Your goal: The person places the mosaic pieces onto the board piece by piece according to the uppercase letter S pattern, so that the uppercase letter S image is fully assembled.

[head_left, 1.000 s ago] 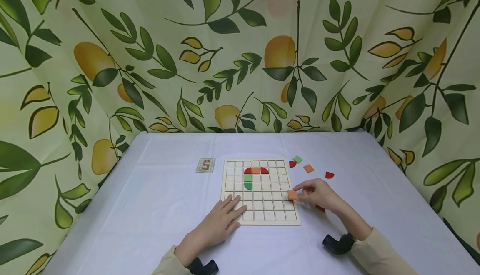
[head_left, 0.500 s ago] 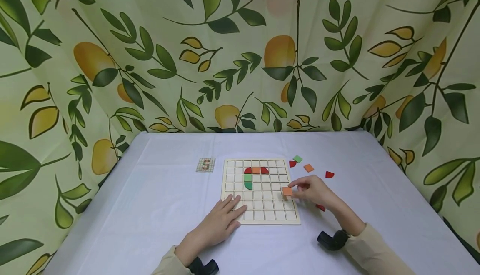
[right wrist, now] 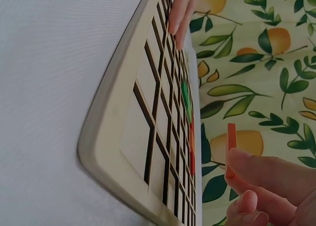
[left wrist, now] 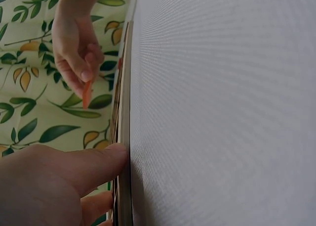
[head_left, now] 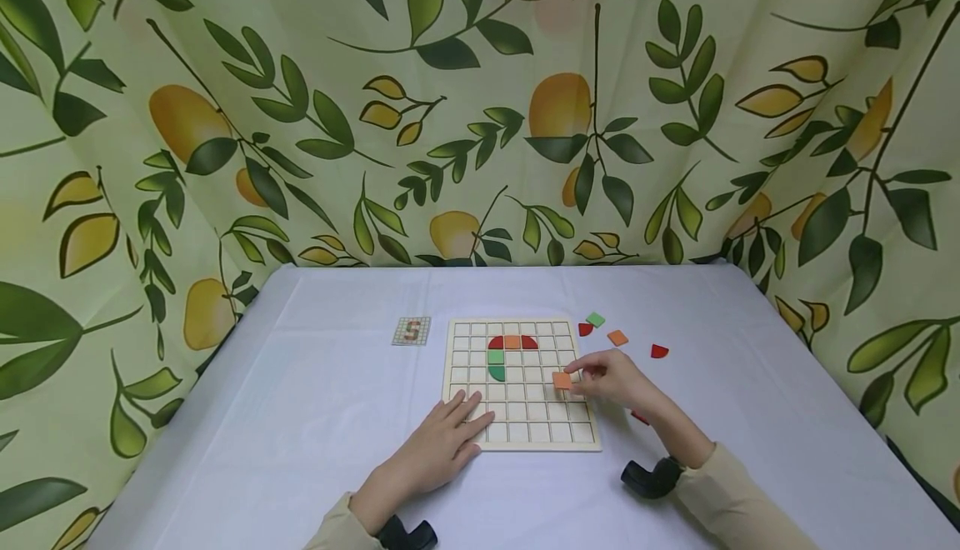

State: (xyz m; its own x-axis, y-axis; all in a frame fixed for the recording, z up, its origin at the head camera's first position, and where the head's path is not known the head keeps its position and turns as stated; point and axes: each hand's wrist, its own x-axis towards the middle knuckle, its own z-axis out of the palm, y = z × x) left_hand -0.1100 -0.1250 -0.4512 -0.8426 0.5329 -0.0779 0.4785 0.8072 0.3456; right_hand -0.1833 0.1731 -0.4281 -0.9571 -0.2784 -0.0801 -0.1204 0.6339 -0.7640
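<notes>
My right hand [head_left: 617, 378] pinches an orange square tile [head_left: 562, 381] by its edge between thumb and fingers, above the right part of the wooden grid board [head_left: 538, 443]. In the right wrist view the orange tile [right wrist: 231, 149] stands off the board's surface. My left hand [head_left: 437, 442] lies with fingers spread on the board's lower left corner, and its thumb rests along the board's edge in the left wrist view. Set in the grid are an orange square [head_left: 512, 342] between two red quarter-rounds [head_left: 529, 342], then a light green square [head_left: 496, 357] and a dark green quarter-round [head_left: 497, 373] below.
A small card [head_left: 411, 331] with a coloured S pattern lies left of the board. To the right are loose tiles: a light green square [head_left: 596, 319], an orange square [head_left: 617, 337], and red pieces [head_left: 659, 352], one partly hidden by my right arm. A leaf-patterned curtain [head_left: 480, 117] hangs behind the table.
My right hand has carried the orange square tile leftward and slightly up, from the board's right edge to over its cells. The left hand has stayed in place.
</notes>
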